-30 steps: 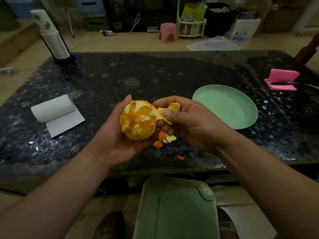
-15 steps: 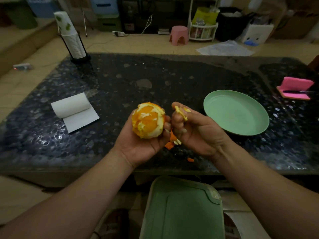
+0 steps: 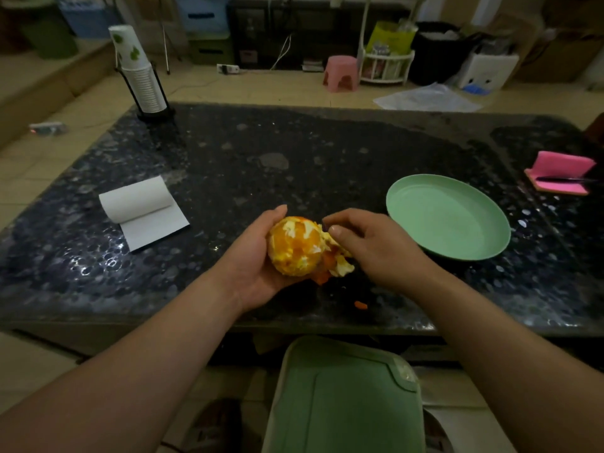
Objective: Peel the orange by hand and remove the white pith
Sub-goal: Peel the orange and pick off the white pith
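A mostly peeled orange (image 3: 295, 246) with white pith patches sits in my left hand (image 3: 251, 266), whose fingers curl round it from the left and below. My right hand (image 3: 379, 253) is at the orange's right side, with thumb and curled fingers pinching a strip of peel (image 3: 338, 248) that hangs off the fruit. Torn peel pieces (image 3: 322, 276) lie on the dark table (image 3: 294, 152) just under the orange. A small orange scrap (image 3: 360, 304) lies nearer the front edge.
A green plate (image 3: 447, 217) stands to the right of my hands. A paper towel roll (image 3: 140, 207) lies at the left, a cup stack (image 3: 143, 83) at the back left. A pink pad with a knife (image 3: 560, 173) is far right. A green stool (image 3: 343, 397) sits below the table edge.
My right hand pulled away from the orange with a bit of peel, then came back to its right side. The left hand kept hold of the orange.
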{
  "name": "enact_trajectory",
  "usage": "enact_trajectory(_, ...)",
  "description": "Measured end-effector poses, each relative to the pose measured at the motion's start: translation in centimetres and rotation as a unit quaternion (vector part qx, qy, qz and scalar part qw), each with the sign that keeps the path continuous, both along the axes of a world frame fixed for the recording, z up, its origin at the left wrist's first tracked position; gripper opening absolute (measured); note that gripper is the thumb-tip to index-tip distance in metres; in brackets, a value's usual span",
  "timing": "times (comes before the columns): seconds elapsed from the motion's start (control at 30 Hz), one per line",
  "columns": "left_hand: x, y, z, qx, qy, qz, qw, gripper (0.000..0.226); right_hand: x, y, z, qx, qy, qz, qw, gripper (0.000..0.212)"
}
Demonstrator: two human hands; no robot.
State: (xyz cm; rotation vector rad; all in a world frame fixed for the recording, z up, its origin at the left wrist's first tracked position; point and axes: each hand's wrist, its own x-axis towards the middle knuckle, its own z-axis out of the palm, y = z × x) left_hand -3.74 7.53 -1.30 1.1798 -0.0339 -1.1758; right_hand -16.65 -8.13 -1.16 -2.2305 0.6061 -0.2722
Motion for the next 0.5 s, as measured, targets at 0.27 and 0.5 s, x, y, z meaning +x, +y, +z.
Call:
enact_trajectory(0.27, 0.1, -0.3, 0.4, 0.006, -0.134, -0.038, 0.99, 0.055, -1.0, 1.1, 2.3, -0.016, -0.041, 0.043, 0.998, 0.028)
enact_trajectory(0.5, -0.2, -0.8, 0.0, 0.015, -0.249, -0.02, 0.968, 0.039, -1.1, 1.6, 2.2, -0.028, -0.041, 0.013, 0.999, 0.016)
